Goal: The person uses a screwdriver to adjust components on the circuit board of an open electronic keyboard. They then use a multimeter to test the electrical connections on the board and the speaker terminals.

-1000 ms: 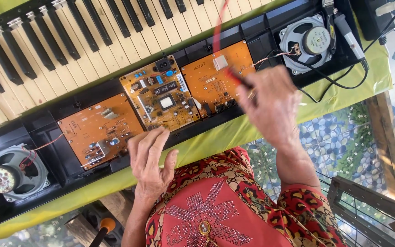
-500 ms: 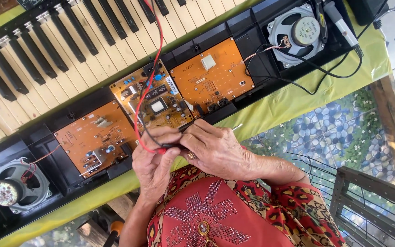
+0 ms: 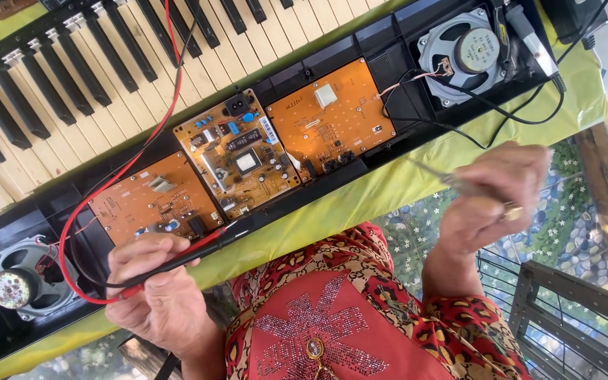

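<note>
Left hand: the left hand is closed around a slim red and black test probe, held between thumb and fingers, its tip pointing up and to the right at the front edge of the case.
Right hand: the right hand is raised and blurred, fingers curled on a thin grey metal tool that sticks out to the left; what kind of tool it is cannot be told.
Probe lead: a red wire loops from the probe's back end round the left side, then runs up across the keys.
Table cover: a yellow-green cloth lies under the instrument, just beyond the hands.
Case: the opened black plastic keyboard case lies slanted on the cloth.
Boards: three orange-brown circuit boards sit in a row in the case, the left board nearest the probe tip, the middle board, and the right board.
Speakers: one round grey speaker sits at the left end, another speaker at the right end.
Keys: the black and cream piano keys lie farthest off.
</note>
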